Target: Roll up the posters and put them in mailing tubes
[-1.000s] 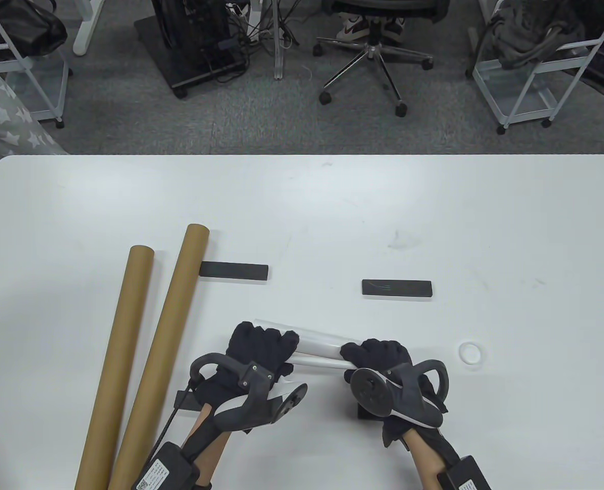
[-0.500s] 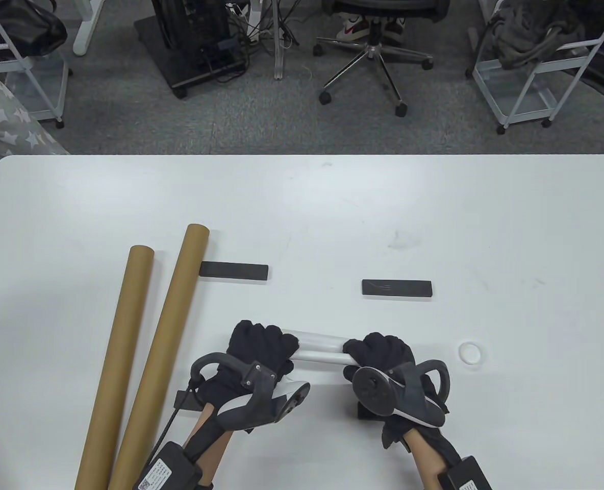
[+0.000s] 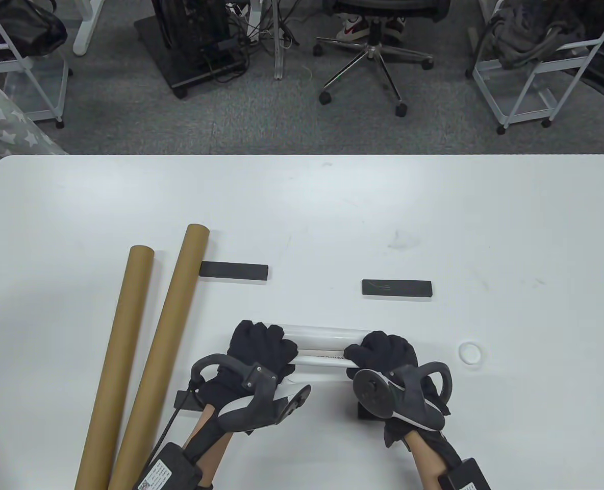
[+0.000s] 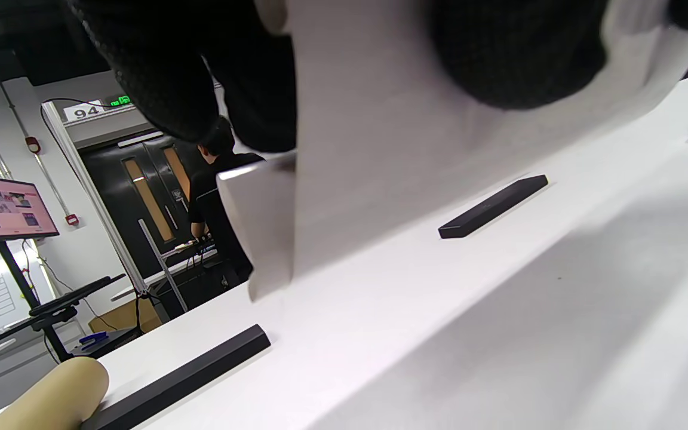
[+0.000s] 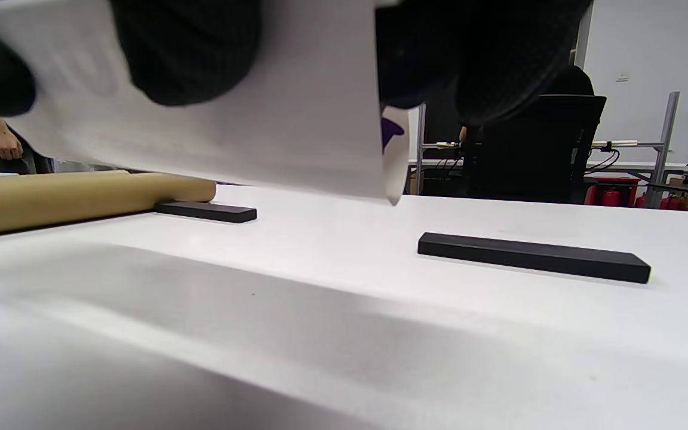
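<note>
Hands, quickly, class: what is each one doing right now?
Left hand: grips the rolled poster at its left end.
Right hand: grips the same roll's right end.

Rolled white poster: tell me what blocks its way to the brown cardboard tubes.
Nothing visible does. Both hands grip the rolled white poster; bare white table lies between it and the brown cardboard tubes on its left.

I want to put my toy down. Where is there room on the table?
The far half of the table, beyond both black bars, is bare. So is the right side past the white ring. It is crowded near the tubes and both hands holding the poster.
</note>
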### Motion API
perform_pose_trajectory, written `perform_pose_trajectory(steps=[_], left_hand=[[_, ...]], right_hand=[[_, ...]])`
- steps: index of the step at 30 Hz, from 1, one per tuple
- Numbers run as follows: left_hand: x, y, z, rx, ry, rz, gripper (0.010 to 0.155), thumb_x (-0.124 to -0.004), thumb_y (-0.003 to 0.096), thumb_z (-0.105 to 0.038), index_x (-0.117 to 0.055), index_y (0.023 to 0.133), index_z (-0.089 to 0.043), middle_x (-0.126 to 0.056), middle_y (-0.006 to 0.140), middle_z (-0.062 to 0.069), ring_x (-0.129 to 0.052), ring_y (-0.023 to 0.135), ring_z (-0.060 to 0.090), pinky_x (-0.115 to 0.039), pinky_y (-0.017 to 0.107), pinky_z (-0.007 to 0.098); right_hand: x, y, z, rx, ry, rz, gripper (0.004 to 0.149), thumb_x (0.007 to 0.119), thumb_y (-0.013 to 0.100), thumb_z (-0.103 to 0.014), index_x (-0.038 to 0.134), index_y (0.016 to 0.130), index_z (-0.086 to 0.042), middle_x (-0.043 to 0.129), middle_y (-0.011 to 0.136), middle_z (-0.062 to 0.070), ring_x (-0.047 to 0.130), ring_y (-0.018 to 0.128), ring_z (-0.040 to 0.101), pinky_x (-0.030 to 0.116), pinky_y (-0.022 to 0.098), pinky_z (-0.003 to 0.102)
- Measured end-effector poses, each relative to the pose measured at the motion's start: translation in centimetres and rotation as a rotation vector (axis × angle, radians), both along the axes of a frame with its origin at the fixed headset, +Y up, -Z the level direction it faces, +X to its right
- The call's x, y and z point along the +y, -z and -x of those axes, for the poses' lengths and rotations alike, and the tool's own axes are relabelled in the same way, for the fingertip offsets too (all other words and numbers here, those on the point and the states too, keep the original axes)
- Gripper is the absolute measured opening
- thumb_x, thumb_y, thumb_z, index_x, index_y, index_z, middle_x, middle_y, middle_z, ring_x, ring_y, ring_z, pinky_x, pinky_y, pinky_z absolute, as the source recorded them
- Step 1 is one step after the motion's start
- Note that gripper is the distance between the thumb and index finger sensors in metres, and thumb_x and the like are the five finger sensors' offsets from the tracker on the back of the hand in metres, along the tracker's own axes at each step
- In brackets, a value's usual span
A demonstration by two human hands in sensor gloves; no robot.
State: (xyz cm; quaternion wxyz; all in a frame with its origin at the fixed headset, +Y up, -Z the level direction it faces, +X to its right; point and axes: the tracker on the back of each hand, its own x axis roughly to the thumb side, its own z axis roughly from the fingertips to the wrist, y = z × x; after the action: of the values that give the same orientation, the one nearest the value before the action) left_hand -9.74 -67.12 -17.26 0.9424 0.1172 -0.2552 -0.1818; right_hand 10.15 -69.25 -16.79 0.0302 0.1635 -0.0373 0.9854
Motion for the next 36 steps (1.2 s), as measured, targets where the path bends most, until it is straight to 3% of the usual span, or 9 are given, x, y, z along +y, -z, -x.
perform_pose_trajectory(steps=[7,18,22,26,30,33,36], left_hand=[[-0.1,0.0,0.1,0.005,0.008,0.005,0.048,-0.073,0.0443,-0.054,-0.085,0.088,-0.038,-0.087,0.083,-0.009,-0.094,0.069,0.014,-0.078,0.075,0.050],[0.0,0.4,0.8,-0.022,-0.095,-0.003,0.053,-0.073,0.0419,-0.056,-0.080,0.092,-0.038,-0.095,0.077,-0.016,-0.103,0.064,0.008,-0.081,0.073,0.045],[-0.1,0.5,0.9,-0.002,-0.097,0.018,0.049,-0.065,0.0474,-0.052,-0.074,0.093,-0.037,-0.094,0.082,-0.014,-0.102,0.068,0.011,-0.080,0.074,0.046],[-0.1,0.7,1.1,0.020,-0.127,0.062,0.049,-0.061,0.0500,-0.048,-0.070,0.096,-0.034,-0.091,0.080,-0.011,-0.097,0.063,0.013,-0.077,0.075,0.050],[-0.1,0.7,1.2,0.022,-0.097,0.039,0.048,-0.074,0.0445,-0.053,-0.072,0.089,-0.036,-0.090,0.072,-0.014,-0.095,0.058,0.011,-0.078,0.074,0.049],[-0.2,0.6,1.0,0.018,-0.060,0.034,0.040,-0.076,0.0440,-0.054,-0.077,0.081,-0.037,-0.092,0.069,-0.014,-0.097,0.057,0.011,-0.079,0.074,0.048],[-0.4,0.5,0.9,0.012,-0.033,0.029,0.038,-0.075,0.0450,-0.054,-0.079,0.080,-0.039,-0.092,0.074,-0.013,-0.098,0.062,0.012,-0.078,0.074,0.049]], right_hand=[[0.0,0.1,0.0,0.002,-0.003,0.011,0.049,0.075,0.046,-0.039,0.076,0.092,-0.021,0.083,0.075,0.003,0.089,0.059,0.029,0.073,0.064,0.062],[0.1,0.4,-1.0,-0.051,0.027,-0.024,0.056,0.078,0.041,-0.044,0.076,0.092,-0.021,0.092,0.074,0.000,0.097,0.059,0.026,0.077,0.062,0.058],[-0.2,0.4,-0.8,-0.030,0.035,0.007,0.047,0.069,0.049,-0.034,0.072,0.094,-0.020,0.087,0.084,0.005,0.094,0.068,0.032,0.072,0.065,0.062],[-0.3,0.4,-0.5,-0.003,0.097,0.071,0.047,0.062,0.054,-0.030,0.062,0.098,-0.014,0.078,0.085,0.012,0.084,0.064,0.035,0.067,0.065,0.067],[-0.2,0.3,0.0,-0.002,0.031,0.043,0.053,0.070,0.051,-0.040,0.060,0.097,-0.016,0.076,0.080,0.008,0.083,0.059,0.031,0.068,0.065,0.066],[-0.2,0.1,0.3,-0.011,-0.005,0.005,0.046,0.073,0.048,-0.041,0.066,0.089,-0.021,0.081,0.073,0.003,0.086,0.053,0.027,0.073,0.064,0.063],[-0.4,0.1,0.1,0.006,0.018,0.019,0.043,0.071,0.049,-0.039,0.072,0.088,-0.022,0.084,0.073,0.004,0.088,0.055,0.029,0.072,0.064,0.063]])
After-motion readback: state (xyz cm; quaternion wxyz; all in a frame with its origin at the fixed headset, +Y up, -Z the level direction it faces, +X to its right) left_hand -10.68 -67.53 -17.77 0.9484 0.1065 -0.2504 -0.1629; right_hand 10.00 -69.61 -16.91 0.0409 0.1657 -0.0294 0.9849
